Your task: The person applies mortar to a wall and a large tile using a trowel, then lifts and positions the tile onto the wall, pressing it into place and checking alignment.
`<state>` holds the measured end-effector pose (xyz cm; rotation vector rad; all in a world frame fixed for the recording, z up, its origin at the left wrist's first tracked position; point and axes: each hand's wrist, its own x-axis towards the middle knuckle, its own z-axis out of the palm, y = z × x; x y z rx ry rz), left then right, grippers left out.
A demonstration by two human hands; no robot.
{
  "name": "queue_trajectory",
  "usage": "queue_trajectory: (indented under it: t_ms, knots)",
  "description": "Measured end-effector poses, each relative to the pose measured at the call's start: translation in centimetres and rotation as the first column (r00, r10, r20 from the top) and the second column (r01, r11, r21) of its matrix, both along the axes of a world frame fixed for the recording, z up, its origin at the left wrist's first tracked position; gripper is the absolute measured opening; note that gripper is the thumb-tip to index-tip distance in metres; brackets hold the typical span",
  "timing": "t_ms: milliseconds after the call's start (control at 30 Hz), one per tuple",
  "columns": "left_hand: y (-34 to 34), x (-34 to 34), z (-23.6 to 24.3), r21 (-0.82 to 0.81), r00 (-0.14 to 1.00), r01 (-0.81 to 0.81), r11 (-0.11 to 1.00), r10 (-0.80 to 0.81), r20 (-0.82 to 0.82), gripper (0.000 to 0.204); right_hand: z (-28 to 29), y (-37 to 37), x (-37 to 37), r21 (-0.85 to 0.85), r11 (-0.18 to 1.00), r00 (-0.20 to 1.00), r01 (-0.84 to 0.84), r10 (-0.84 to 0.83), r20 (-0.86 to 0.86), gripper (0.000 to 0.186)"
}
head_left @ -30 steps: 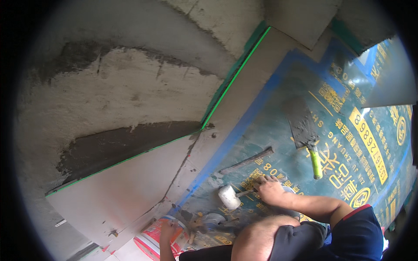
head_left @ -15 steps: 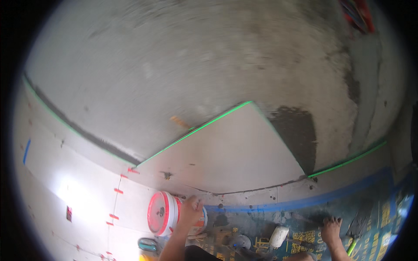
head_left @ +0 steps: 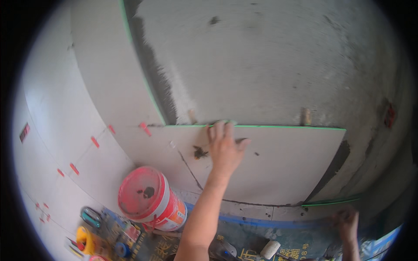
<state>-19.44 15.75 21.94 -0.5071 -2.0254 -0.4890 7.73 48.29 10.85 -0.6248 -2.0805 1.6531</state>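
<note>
My left hand (head_left: 225, 145) rests on a large pale wall tile (head_left: 278, 165), fingertips at its top edge and thumb spread aside. A bright green laser line (head_left: 287, 126) runs along that edge. Low on the right, near the tile's lower corner, hovers my right hand (head_left: 347, 219). Its fingers are smeared by motion, so I cannot see whether they hold anything. Grey mortar (head_left: 335, 163) shows beside the tile's right edge. A dark smudge (head_left: 200, 152) marks the tiling left of my left hand.
A red-lidded bucket (head_left: 152, 198) stands left of my left forearm. Red tile spacers (head_left: 95, 142) sit in the left wall's joints. On the dark floor covering lie a white mallet head (head_left: 270, 249), a yellow container (head_left: 86, 240) and a teal-and-black tool (head_left: 91, 217). Bare cement wall (head_left: 244, 65) rises above.
My left hand has moved from beside the bucket up to the tile's top edge. My right hand has shifted slightly right and up. The view has turned and levelled toward the tile.
</note>
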Motion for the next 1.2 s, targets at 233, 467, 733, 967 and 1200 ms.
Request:
queue_trajectory:
  t_ms: [233,467,733,967,1200]
  knots:
    - [-1.0,-0.9,-1.4,0.100,0.996,0.079,0.992,-0.082,0.023,0.058,19.5,-3.9,-9.7,-0.046,0.993,0.877,-0.111,0.076,-0.474,0.017]
    - [-1.3,-1.0,0.4,0.149,0.995,0.085,0.985,-0.091,0.032,0.055,31.1,-14.7,-18.2,0.328,0.941,0.864,-0.082,0.231,-0.447,0.026]
    - [-1.4,-0.9,0.6,0.178,0.984,0.120,0.977,-0.141,0.105,0.036,30.8,-18.3,-22.8,0.423,0.906,0.936,-0.032,0.175,-0.305,0.034]
    - [-1.6,-1.3,1.1,0.180,0.985,0.140,0.974,-0.155,0.073,0.031,29.4,-19.1,-24.9,0.527,0.850,0.939,-0.010,0.189,-0.287,0.025]
    - [-2.2,-1.5,1.4,0.196,0.987,0.073,0.978,-0.099,0.123,0.030,28.3,-19.8,-25.2,0.660,0.715,0.910,0.228,0.084,-0.405,0.027]
